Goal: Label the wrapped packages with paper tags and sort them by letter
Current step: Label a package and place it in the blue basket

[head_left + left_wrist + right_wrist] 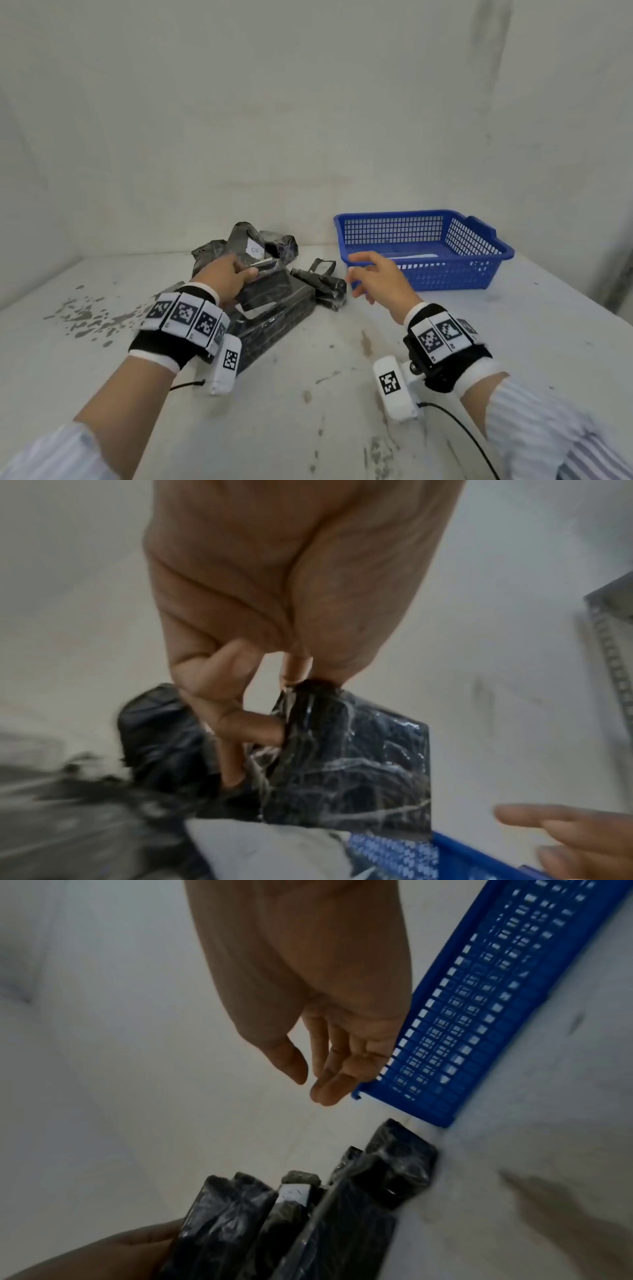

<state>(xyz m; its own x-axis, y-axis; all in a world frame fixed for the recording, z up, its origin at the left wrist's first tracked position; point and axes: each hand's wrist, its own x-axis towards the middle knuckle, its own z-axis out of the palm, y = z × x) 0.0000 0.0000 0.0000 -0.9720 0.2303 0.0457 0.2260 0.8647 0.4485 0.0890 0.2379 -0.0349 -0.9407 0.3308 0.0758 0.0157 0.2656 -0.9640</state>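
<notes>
— So, how many wrapped packages can you count on the table (pixel 445 342)?

— Six that I can make out from the head view, all in black film. A long flat one (pixel 274 325) lies nearest, a small block (pixel 265 291) sits over its far end, a short bundle (pixel 322 284) lies just right of it, and three more are heaped behind: one at the left (pixel 207 251), one in the middle (pixel 245 236) and one at the right (pixel 282 245). The heap is bunched and blurred, so the count may be off by one.

— And paper tags?

— One is clear: a white tag (pixel 255 249) with a handwritten mark on the middle package at the back. I cannot read the letter. White paper (pixel 416 255) lies inside the basket; how many sheets, I cannot tell.

— Baskets?

— One blue basket (pixel 445 274), to the right of the pile and near it.

— What are the two hands doing?

— The left hand (pixel 227 277) grips the small block; in the left wrist view its fingers (pixel 246 729) and thumb pinch the film at the block's top edge. The right hand (pixel 376 279) holds nothing. Its fingers (pixel 329 1088) are loosely spread, hovering between the short bundle and the basket's near corner, touching neither.
</notes>
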